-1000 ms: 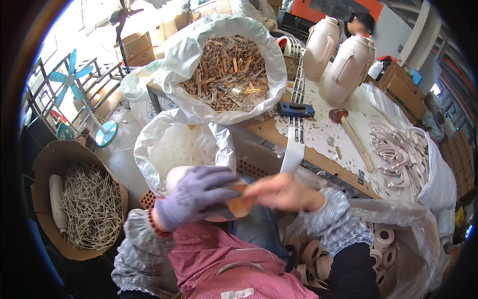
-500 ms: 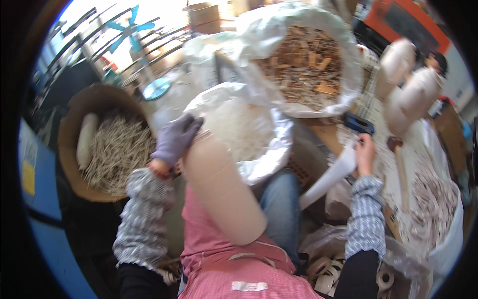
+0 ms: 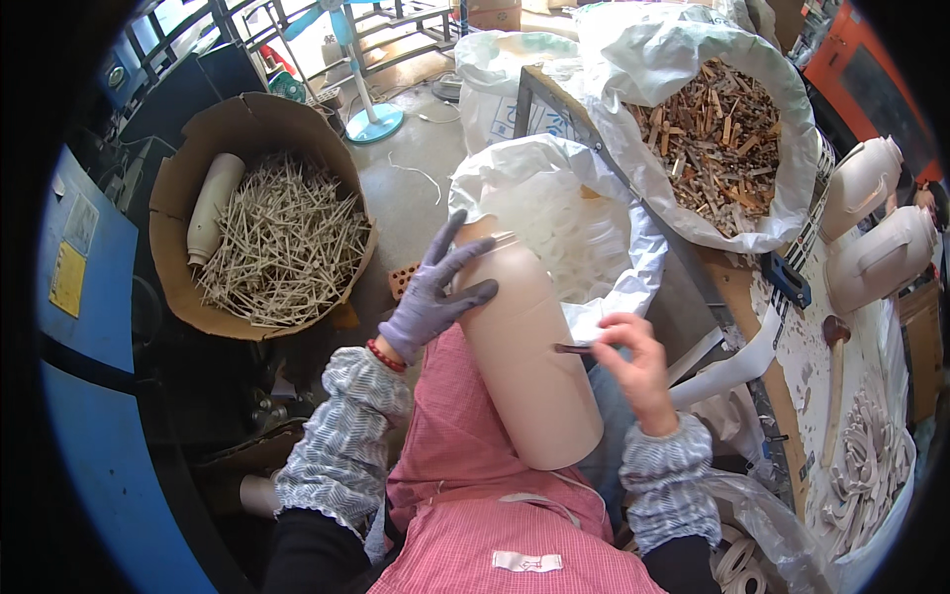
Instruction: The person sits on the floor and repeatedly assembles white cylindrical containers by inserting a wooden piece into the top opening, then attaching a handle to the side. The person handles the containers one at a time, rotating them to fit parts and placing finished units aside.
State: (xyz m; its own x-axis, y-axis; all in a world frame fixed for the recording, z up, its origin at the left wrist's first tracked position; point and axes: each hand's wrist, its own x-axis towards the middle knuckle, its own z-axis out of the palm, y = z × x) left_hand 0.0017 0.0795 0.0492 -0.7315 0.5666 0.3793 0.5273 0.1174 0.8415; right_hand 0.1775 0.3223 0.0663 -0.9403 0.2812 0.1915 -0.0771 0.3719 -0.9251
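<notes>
A large beige plastic bottle [image 3: 534,376] lies tilted across my lap, its narrower shoulder end up and away from me. My left hand [image 3: 435,297], in a purple-grey glove, grips that shoulder end with its fingers spread round it. The bare right hand [image 3: 636,366] pinches a small, dark, thin blade-like tool [image 3: 572,348], its tip against or just beside the bottle's right side. Beyond the bottle stands an open white sack [image 3: 648,252] of translucent whitish pieces.
At left is a cardboard drum [image 3: 163,257] of thin beige sticks and another bottle [image 3: 214,203]. A larger sack [image 3: 618,69] holds brown scraps. On the right-hand bench are a blue tool [image 3: 787,280], beige jugs [image 3: 881,262], a mallet [image 3: 834,366] and beige strips [image 3: 866,475].
My right hand has come left from beside the blue tool and white strip to the bottle, with the small dark tool now visible in it. My left hand still grips the bottle.
</notes>
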